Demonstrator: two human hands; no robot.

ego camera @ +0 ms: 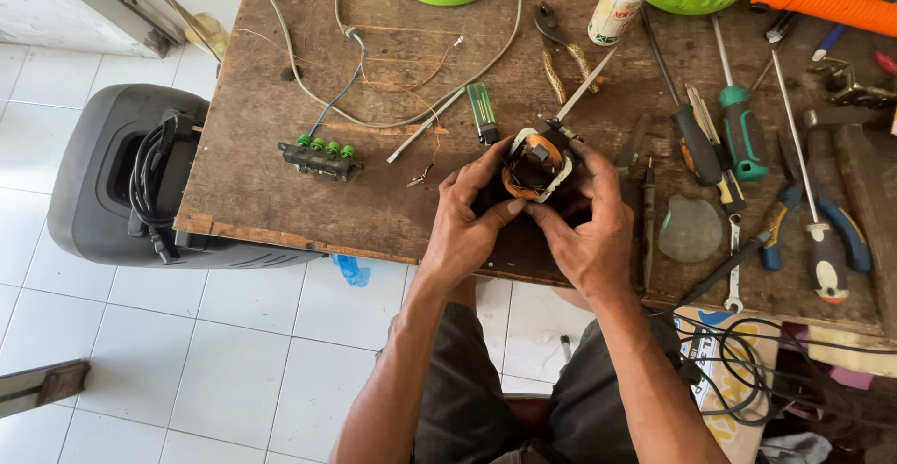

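- Left hand [467, 226] and right hand [589, 230] both have their grip closed around a small motor coil [534, 167], held just above the near edge of the surface [271, 184].
- The coil's open bore faces up toward the camera; its long axis seems to run roughly upright, tilted slightly away.
- Judged risk: thumbs pressing the copper winding could nick or snap the fine wire, and a loosened hold would drop it onto the floor [234, 352].
- Farther off, screwdrivers [738, 132] and a glue bottle [617, 1] lie well apart.
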